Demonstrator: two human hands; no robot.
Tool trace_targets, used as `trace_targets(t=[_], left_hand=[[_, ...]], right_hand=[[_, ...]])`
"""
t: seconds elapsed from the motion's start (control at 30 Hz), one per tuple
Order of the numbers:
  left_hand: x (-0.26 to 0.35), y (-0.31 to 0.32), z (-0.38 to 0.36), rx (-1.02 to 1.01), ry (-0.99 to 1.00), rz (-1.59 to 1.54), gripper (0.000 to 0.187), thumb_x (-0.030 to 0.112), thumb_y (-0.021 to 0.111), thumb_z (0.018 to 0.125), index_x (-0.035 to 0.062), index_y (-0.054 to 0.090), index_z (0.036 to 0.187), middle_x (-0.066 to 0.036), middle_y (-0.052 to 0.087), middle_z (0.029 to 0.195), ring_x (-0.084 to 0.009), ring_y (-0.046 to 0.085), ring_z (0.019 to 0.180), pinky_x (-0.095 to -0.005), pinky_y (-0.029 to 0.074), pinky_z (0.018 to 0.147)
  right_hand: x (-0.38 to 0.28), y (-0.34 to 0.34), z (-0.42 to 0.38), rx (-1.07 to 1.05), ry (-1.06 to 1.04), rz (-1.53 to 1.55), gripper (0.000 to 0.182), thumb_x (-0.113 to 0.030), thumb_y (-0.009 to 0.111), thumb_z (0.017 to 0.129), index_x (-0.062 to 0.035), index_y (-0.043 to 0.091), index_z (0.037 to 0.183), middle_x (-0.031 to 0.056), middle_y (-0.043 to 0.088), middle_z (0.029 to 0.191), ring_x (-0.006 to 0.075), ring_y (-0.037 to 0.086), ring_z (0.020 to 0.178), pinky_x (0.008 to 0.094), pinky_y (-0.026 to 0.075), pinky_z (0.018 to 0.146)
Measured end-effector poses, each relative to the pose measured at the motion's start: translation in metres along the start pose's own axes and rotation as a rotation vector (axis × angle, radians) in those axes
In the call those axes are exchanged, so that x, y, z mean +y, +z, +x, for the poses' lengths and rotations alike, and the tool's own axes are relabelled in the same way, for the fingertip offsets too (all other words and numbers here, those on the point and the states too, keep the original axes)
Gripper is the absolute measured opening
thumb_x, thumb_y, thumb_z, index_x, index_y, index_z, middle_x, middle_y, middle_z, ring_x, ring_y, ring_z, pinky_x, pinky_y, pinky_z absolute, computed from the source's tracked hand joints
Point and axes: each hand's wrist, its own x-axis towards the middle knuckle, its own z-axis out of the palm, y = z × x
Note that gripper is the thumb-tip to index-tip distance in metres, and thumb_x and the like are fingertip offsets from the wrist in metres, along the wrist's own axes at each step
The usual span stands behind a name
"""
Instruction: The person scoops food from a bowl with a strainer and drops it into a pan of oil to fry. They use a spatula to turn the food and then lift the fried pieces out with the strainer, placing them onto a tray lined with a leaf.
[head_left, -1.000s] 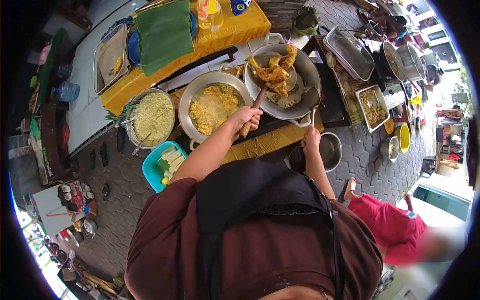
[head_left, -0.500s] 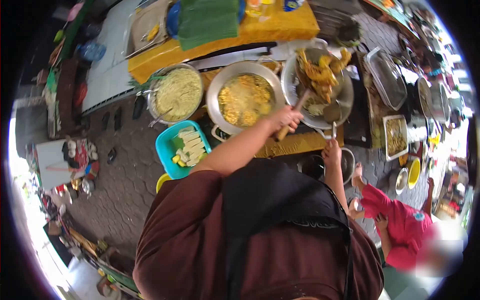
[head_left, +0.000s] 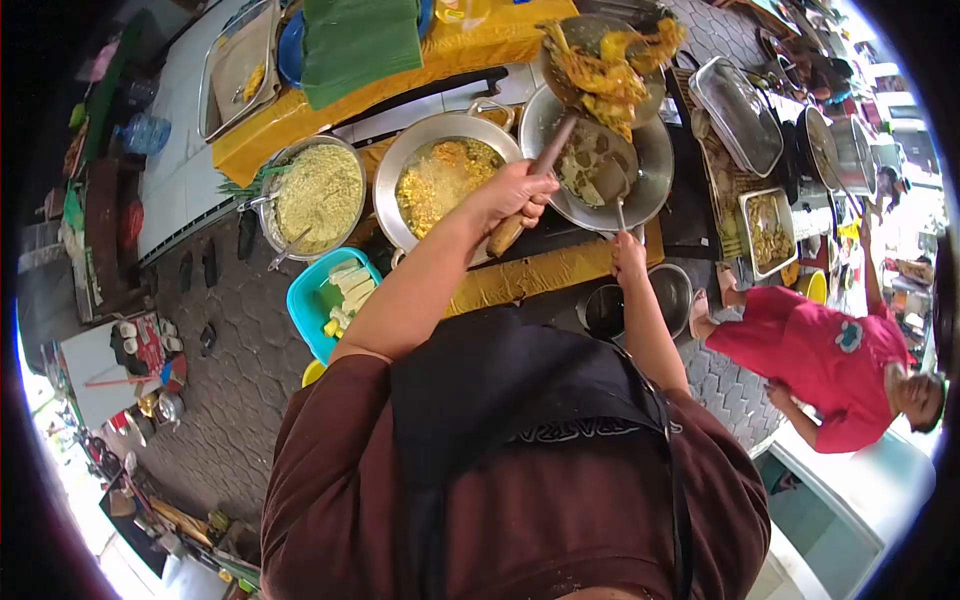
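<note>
My left hand [head_left: 517,195] is closed around the wooden handle of a large skimmer [head_left: 558,145]. Golden fried chicken pieces [head_left: 605,90] lie heaped on its wide bowl, raised over the far side of the right-hand pan [head_left: 655,190]. My right hand [head_left: 628,257] grips the thin handle of a metal ladle [head_left: 613,180], whose bowl is in that pan, over murky brownish liquid. Left of it, a second wide pan [head_left: 385,195] holds bubbling oil with yellow-orange food frying; my left forearm passes in front of its edge.
A metal basin [head_left: 270,225] of pale shredded food stands at left, near a turquoise tub [head_left: 300,300] with pale blocks. Banana leaf [head_left: 360,50] lies on the yellow-covered table. Metal trays [head_left: 738,115] stand at right. A person in red [head_left: 810,340] is at right.
The skimmer with the chicken has moved up and farther back from the pan. The ladle bowl has shifted toward the pan's middle. The view has turned, and the person in red shows more fully.
</note>
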Motion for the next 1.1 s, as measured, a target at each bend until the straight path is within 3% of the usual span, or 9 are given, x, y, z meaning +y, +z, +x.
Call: trace_targets(t=[0.33,1.1], left_hand=[[-0.012,-0.015,-0.008,0.034,-0.062,-0.069,0.014,0.016,0.053,0.087,0.0107,0.04,0.086,0.007,0.033,0.06,-0.0011,0.031,0.042,-0.0195,0.029,0.037],[0.007,0.002,-0.023,0.05,-0.069,-0.038,0.014,0.016,0.053,0.086,0.0081,0.042,0.092,0.006,0.035,0.061,-0.0008,0.032,0.042,-0.0182,0.028,0.037]], right_hand=[[0.006,0.046,0.062,-0.042,0.085,0.104,0.024,-0.029,0.048,0.083,-0.0069,0.046,0.075,-0.0008,0.028,0.048,0.0128,0.023,0.035,0.0299,0.023,0.034],[0.024,0.062,0.064,-0.268,0.188,0.186,0.027,-0.033,0.046,0.088,-0.0066,0.047,0.082,-0.0012,0.028,0.051,0.0108,0.022,0.039,0.0279,0.021,0.037]])
